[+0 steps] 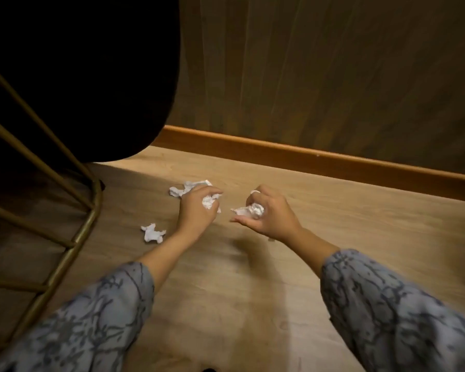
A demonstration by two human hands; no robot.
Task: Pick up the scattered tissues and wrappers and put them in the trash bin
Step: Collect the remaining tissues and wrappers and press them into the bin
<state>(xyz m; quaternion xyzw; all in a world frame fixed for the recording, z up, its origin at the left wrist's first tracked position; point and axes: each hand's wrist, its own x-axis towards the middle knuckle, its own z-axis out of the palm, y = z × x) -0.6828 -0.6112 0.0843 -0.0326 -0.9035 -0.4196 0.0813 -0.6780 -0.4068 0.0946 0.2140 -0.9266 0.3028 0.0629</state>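
Tissues on floor: we find one crumpled tissue point(153, 233) nearest us, lying left of the left hand point(198, 208).
Left hand: fingers curled round a white wad point(208, 202).
Right hand point(269, 213): curled round another wad point(254, 210) (farther from the loose pieces).
Far tissue point(188, 187): just beyond the left hand, long axis left-to-right.
Trash bin: not in view.

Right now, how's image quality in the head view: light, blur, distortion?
Head view: dim, warm light; the chair seat is a featureless black mass; the baseboard bows from wide-angle distortion; the tissues in the left hand and right hand are slightly overexposed and soft; faint arm shadows on the floor.
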